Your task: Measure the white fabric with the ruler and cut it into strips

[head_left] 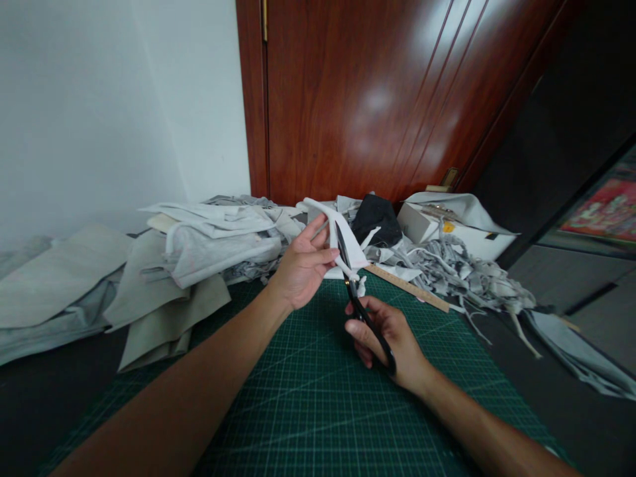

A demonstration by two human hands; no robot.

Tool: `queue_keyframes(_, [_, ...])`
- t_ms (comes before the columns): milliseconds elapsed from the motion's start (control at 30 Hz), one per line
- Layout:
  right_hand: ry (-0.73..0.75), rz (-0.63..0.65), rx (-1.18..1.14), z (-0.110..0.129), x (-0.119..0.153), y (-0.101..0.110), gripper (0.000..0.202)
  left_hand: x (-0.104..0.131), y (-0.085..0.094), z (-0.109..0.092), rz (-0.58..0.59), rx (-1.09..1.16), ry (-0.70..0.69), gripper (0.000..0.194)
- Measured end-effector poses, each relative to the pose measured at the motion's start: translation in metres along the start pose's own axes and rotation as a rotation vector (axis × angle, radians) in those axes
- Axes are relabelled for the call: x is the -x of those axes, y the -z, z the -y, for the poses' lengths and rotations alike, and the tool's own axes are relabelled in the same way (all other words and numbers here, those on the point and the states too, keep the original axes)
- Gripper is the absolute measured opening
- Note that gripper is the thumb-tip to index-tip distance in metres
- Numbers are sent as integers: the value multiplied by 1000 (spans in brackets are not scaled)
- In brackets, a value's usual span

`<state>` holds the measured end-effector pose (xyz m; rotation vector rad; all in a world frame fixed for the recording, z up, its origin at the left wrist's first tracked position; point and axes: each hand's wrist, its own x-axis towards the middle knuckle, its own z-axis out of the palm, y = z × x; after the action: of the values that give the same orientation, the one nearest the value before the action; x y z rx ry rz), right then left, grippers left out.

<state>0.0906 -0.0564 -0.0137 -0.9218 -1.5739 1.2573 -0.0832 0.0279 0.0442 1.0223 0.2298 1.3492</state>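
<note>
Above the far part of a green cutting mat point(308, 397), my left hand point(305, 268) pinches a piece of white fabric point(352, 244) between thumb and fingers. My right hand point(385, 334) is wrapped round the handles of black scissors point(362, 311). The scissor blades point up and away, lying against the fabric just right of my left fingertips. A narrow white strip curls around the blades near the pivot, with a knotted end hanging beside it. How far the blades are apart is hard to tell.
Folded grey-white cloths point(218, 238) are stacked at the left. A wooden ruler point(407, 287) lies on the mat's far right edge. Behind it are tangled grey strips point(467, 275), a black cloth point(376, 220) and a white box point(462, 235). A brown door point(358, 99) stands behind.
</note>
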Motion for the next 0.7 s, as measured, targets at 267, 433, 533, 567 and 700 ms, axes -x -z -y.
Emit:
queue_keyframes(267, [-7, 14, -9, 1, 0, -1, 51, -2, 3, -4, -69, 42, -5, 58])
queue_keyframes(433, [-24, 21, 2, 3, 0, -1, 52, -4, 6, -10, -100, 82, 32, 43])
queue_keyframes(533, [-39, 34, 5, 3, 0, 0, 50, -7, 5, -13, -179, 106, 71, 18])
queue_keyframes(567, [-44, 39, 7, 2, 1, 0, 50, -8, 5, -14, -217, 110, 79, 18])
queue_keyframes(700, [-72, 51, 23, -1, 0, 2, 51, -11, 5, -17, -295, 101, 129, 18])
